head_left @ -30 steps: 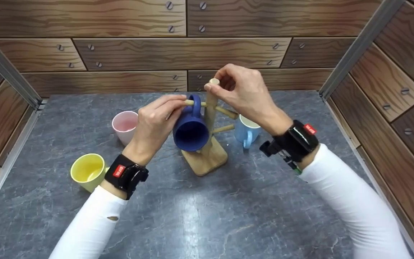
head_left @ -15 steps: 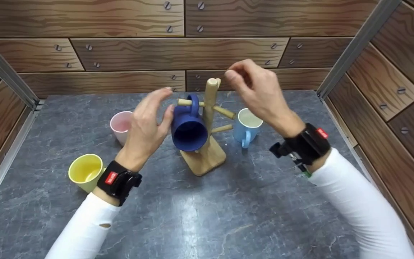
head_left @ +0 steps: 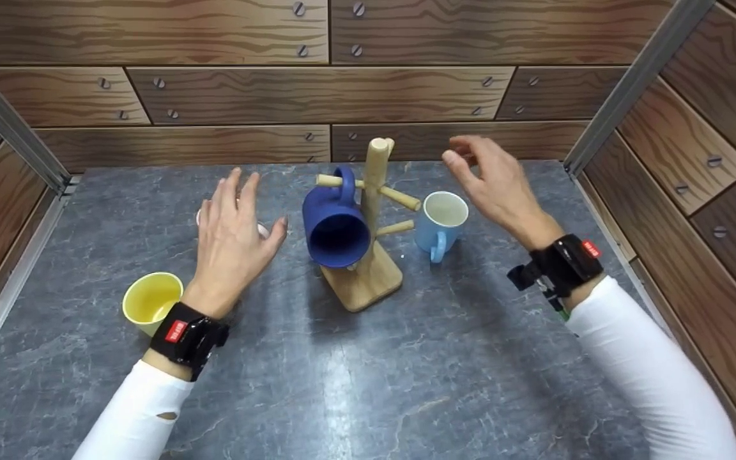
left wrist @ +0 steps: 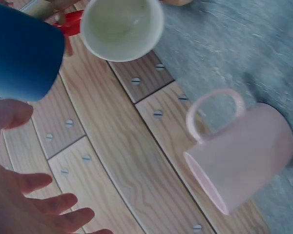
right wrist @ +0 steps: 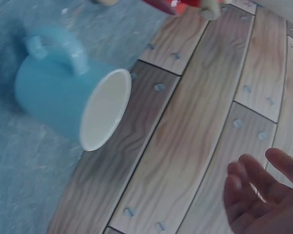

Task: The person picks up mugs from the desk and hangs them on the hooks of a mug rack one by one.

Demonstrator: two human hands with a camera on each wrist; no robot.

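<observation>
The person is wearing white sleeves point(head_left: 646, 358), the left one showing a small hole point(head_left: 167, 416). Black wristbands point(head_left: 563, 265) with red tags point(head_left: 176, 331) are circling both wrists.

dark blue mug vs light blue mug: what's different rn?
Support: the dark blue mug hangs by its handle on a wooden peg; the light blue mug stands on the table.
Pose: dark blue is tipped, mouth facing the person; light blue is upright.
Inside: dark blue is dark; light blue is whitish.
Shared: both are single-handled mugs.
</observation>
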